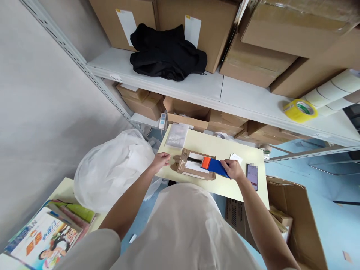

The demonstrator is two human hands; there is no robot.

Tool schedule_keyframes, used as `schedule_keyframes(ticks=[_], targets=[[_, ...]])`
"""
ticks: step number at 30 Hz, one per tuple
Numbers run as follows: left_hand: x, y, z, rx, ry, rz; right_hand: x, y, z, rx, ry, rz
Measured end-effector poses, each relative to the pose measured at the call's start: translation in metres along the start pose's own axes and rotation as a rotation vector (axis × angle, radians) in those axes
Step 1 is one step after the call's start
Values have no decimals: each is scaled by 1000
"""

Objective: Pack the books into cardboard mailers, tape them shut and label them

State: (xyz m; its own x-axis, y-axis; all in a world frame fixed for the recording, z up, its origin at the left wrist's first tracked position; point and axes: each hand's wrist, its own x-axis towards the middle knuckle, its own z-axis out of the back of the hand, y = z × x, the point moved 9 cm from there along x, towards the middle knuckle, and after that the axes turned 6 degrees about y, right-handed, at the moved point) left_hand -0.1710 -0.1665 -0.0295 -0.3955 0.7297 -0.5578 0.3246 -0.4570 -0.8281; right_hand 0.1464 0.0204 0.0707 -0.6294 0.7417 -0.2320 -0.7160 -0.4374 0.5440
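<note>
Cardboard parcel lies flat on the pale table, just in front of the person. Its left end is steadied by the left hand, fingers curled onto the flap. A blue and orange tape dispenser is clasped in the right hand and pressed on the parcel's top. Sealing appears to be in hand; an even pull along the seam would be called for next.

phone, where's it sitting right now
In the head view the phone lies flat at the right end of the pale table, just right of the right hand.
</note>
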Motion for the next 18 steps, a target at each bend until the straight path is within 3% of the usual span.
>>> schedule_keyframes(ticks=[5, 12, 18], targets=[[2, 6, 2, 4, 5, 0, 1, -6, -15, 59, 30, -17], [20, 1, -5, -41, 16, -67, 6, -11, -17, 66, 43, -65], [36, 17, -8, -25, -33, -96, 9, -8, -20, 37, 61, -79]])
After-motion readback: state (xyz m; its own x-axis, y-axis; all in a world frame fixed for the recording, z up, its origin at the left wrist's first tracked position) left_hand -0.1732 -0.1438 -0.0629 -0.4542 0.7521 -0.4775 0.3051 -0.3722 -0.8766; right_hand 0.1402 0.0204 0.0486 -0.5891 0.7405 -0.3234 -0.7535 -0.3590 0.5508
